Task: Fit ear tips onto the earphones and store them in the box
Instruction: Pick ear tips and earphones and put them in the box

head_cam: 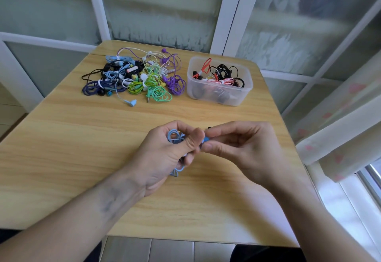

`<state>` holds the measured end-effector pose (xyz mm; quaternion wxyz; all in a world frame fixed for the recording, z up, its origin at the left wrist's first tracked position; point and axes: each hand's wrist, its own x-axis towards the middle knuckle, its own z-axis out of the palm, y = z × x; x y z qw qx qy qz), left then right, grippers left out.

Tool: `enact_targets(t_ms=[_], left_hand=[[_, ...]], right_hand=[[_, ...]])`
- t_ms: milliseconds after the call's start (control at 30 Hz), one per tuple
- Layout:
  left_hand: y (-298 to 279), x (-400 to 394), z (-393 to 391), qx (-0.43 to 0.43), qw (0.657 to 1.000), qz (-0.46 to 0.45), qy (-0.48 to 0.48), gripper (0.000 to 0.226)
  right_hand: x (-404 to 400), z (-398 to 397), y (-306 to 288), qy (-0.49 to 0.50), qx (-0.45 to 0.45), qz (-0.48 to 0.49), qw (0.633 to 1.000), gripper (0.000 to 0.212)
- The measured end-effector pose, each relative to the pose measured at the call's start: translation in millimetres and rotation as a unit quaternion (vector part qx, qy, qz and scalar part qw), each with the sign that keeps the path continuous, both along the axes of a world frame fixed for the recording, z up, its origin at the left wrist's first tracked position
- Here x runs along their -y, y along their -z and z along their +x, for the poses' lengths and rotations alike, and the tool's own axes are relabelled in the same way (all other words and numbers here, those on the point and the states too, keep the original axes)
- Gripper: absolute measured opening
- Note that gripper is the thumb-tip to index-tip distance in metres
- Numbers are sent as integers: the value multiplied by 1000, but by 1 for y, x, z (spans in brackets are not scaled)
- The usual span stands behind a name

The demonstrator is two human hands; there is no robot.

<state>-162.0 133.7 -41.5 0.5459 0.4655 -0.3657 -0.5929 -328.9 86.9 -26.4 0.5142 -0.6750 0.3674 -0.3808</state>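
My left hand (165, 154) grips a coiled light blue earphone cable (174, 136) above the middle of the wooden table (82, 158). My right hand (237, 144) pinches a small blue earbud (206, 139) between thumb and forefinger, right against my left thumb. A small black piece (209, 127) peeks out behind my right fingers; I cannot tell what it is. A heap of bundled earphones (136, 76) in purple, green, blue, black and white lies at the far left. The clear plastic box (219, 95) at the far right holds red and black earphones.
Frosted glass panels in white frames stand behind the table. A pale curtain (340, 128) hangs at the right, close to the table's right edge. One loose light blue earbud (132, 102) lies in front of the heap.
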Motion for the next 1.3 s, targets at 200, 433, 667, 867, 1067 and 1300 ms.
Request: enact_targets(t_ms=[200,433,667,867,1067,1300], left_hand=[[-1,0,2,-41,999,-13,-4,20],[0,0,1,-3,997,-66,-30,19],[-1,-1,3,12,997,-74,-25,20],[-2,-2,5,25,996,-88,-16,20],[-1,-1,5,56,993,-103,-2,18],[1,0,5,67,993,-98,17,15]], right_hand=[[5,-3,-4,17,29,41,999,24],[2,1,-4,-21,57,42,997,16],[0,3,-3,-13,78,58,995,19],[2,2,-2,-30,82,54,995,22],[3,0,-2,-34,73,48,996,25],[3,-2,-1,-52,59,69,995,23]])
